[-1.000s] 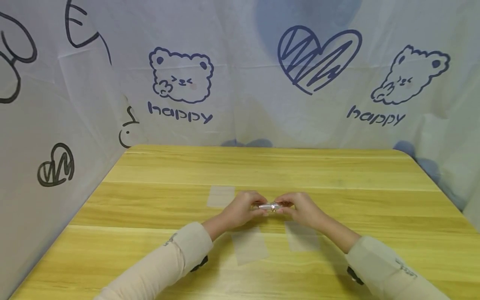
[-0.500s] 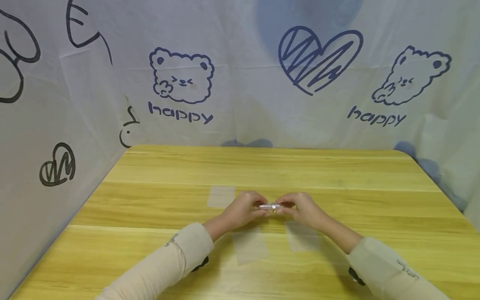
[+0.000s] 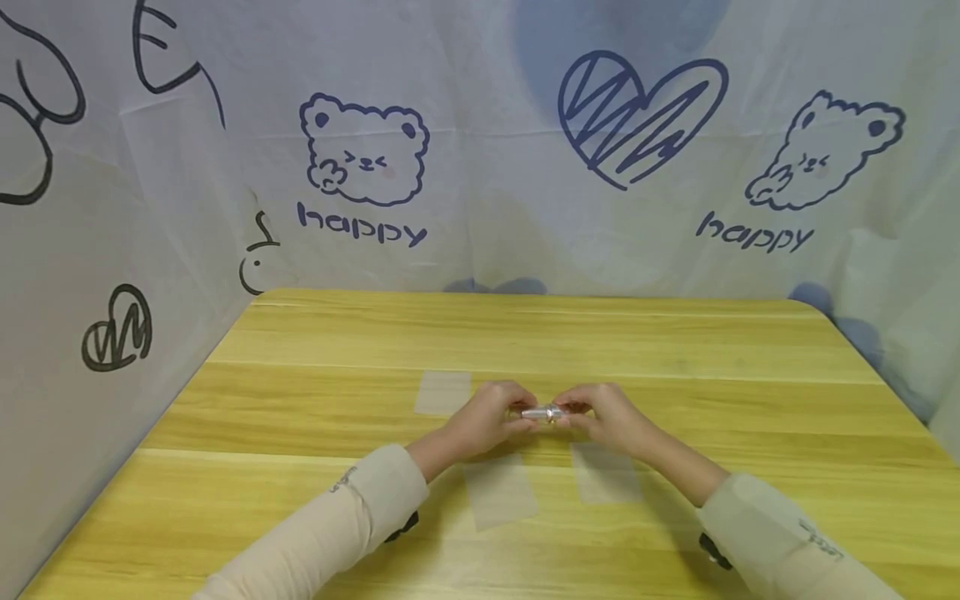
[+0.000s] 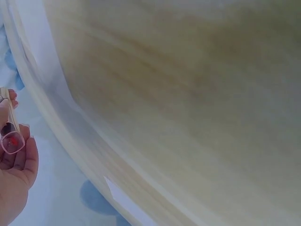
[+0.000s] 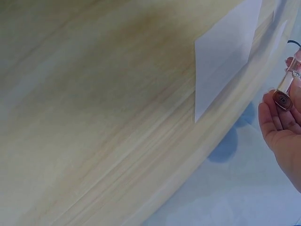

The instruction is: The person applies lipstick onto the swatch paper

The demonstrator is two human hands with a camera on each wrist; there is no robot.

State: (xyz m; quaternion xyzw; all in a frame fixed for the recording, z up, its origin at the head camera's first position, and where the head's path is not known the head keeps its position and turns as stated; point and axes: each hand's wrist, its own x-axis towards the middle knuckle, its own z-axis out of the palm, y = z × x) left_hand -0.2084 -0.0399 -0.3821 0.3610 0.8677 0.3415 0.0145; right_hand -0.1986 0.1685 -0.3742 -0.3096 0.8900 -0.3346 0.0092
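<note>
A small, shiny tube, apparently a lipstick [image 3: 542,413], lies sideways between the two hands above the middle of the table. It has clear and silvery parts with a gold-toned band. My left hand [image 3: 489,421] pinches its left end between thumb and fingers; in the left wrist view, that clear, pink-rimmed end [image 4: 12,142] shows a spot of red. My right hand [image 3: 611,418] pinches the other end, whose dark oval base [image 5: 282,100] with a faint mark appears in the right wrist view. Fingers cover parts of both ends.
Pale translucent sheets lie on the wooden table [image 3: 315,333]: one behind the left hand [image 3: 442,392], one in front of it [image 3: 500,492], and one near the right forearm [image 3: 605,473]. White printed cloth [image 3: 495,208] hangs behind the table and at its sides.
Both hands keep their hold on the tube, almost still. The tube has shifted very slightly right in the head view, together with the background.
</note>
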